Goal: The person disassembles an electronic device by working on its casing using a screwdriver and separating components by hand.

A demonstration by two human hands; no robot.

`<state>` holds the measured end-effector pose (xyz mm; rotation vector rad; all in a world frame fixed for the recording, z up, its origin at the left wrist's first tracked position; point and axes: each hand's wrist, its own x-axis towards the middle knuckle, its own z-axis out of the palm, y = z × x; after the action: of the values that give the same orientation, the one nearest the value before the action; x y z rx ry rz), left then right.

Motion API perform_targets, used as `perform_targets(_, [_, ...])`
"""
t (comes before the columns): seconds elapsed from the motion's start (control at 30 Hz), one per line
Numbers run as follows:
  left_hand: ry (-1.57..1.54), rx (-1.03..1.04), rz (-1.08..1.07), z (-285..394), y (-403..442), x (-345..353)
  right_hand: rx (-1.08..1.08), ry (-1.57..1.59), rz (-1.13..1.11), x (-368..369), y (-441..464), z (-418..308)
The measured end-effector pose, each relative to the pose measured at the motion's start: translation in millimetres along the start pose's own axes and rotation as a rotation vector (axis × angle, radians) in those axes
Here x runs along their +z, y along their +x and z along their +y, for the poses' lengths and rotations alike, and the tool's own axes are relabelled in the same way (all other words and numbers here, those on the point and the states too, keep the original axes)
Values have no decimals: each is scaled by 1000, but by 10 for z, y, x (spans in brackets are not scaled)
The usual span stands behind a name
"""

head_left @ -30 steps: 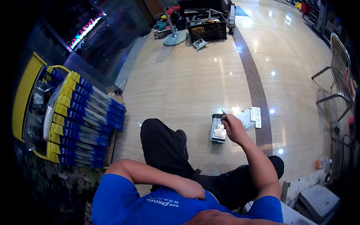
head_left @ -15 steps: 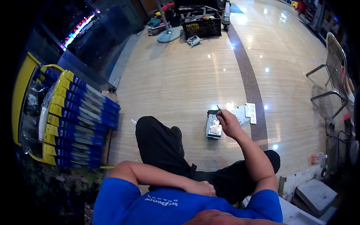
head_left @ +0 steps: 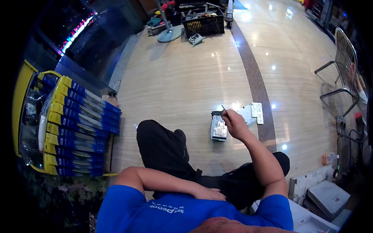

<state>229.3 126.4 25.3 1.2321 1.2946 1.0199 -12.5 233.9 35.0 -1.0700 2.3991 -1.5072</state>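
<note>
My right hand (head_left: 235, 123) is closed around a thin dark rod-like tool (head_left: 223, 108), whose end sticks up past the fingers; its exact kind is too small to make out. Just left of and below that hand, a silver metal-cased device (head_left: 219, 130) with a dark far end lies on the floor. Whether the tool touches it I cannot tell. Beyond the hand to the right is a flat, pale metal panel (head_left: 256, 113) with slots. My left hand (head_left: 211, 193) rests across my lap against the blue shirt, fingers stretched out and holding nothing.
A yellow rack of blue-and-yellow boxed packages (head_left: 77, 128) stands at left. Ahead are a black crate (head_left: 204, 25) of parts and a round pole base (head_left: 171, 35). A metal chair (head_left: 344, 58) is at right, with a grey box (head_left: 328, 199) at lower right.
The view has shifted slightly, so the floor items sit a little higher and farther left. My left hand's fingers have straightened. My right hand keeps hold of the thin tool beside the device.
</note>
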Motion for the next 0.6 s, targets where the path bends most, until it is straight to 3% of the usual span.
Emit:
perform_targets(0.17, [-120,-34,-125,150,-159,-201,-33,-7,59,-15,4,-14])
perform_targets(0.23, [-188,-57,53,216,-171,-147,-35,-5,56,-7,2,-19])
perform_targets(0.4, [-101,-53,29,145,-48,-89,18,1,-4,14,20,-7])
perform_targets(0.6, [-103,-53,-55,318,-320,-285,-63,-1,74,27,2,19])
